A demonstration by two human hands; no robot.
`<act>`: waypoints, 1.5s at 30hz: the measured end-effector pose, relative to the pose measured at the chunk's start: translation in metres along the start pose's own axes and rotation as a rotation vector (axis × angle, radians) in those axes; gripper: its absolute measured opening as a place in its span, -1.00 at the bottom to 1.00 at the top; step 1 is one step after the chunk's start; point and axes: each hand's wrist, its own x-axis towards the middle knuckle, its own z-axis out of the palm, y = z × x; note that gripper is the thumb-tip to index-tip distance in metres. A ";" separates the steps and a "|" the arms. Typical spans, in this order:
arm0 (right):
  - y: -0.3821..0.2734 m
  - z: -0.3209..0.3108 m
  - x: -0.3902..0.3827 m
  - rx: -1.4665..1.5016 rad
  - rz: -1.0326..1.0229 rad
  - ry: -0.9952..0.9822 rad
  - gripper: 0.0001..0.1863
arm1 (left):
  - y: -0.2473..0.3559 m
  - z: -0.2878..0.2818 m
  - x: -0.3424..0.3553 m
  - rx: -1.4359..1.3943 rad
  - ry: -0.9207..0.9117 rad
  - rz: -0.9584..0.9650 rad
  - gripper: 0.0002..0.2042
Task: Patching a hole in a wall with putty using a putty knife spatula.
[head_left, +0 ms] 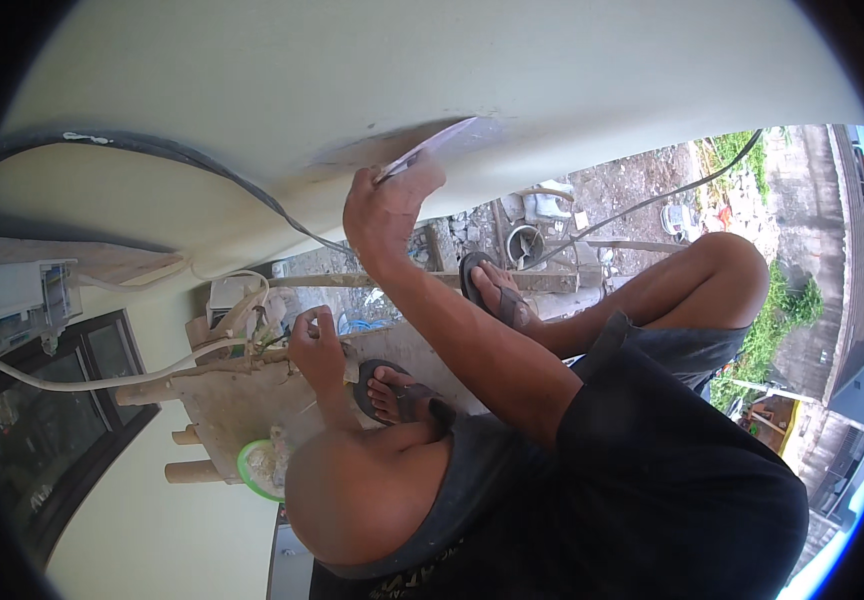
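My right hand (392,205) grips a thin flat scraper (452,135), its blade against the cream wall (602,70) at a greyish-brown smudged patch. My left hand (314,345) is lower, curled above the plank platform (212,410), near my sandalled foot (392,395); whatever its fingers may hold is too small to make out. A green-rimmed bowl with pale material (262,468) sits on the platform below and left of that hand. A dark cable (202,165) runs along the wall to the left of the scraper.
At left are a white electrical box (22,305), white cables (132,382) and a dark-framed window (52,420). Beyond the platform lie rubble (627,180) and a bucket (524,247) far below. A weathered boundary wall (807,300) and green plants (787,310) stand at right.
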 end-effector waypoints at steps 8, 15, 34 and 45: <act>0.053 -0.085 -0.025 0.117 -0.097 -0.382 -0.47 | -0.002 -0.012 -0.002 0.011 0.027 0.005 -0.75; 0.089 -0.082 0.058 -0.007 -0.034 -0.168 -0.50 | -0.001 -0.003 0.001 -0.018 0.009 -0.025 -0.75; -0.038 0.000 -0.085 0.382 -0.181 -0.421 -0.24 | -0.016 -0.021 -0.011 0.010 0.078 0.006 -0.76; 0.099 -0.096 -0.007 0.507 0.332 -0.406 -0.55 | -0.003 -0.011 -0.001 -0.018 0.034 -0.050 -0.75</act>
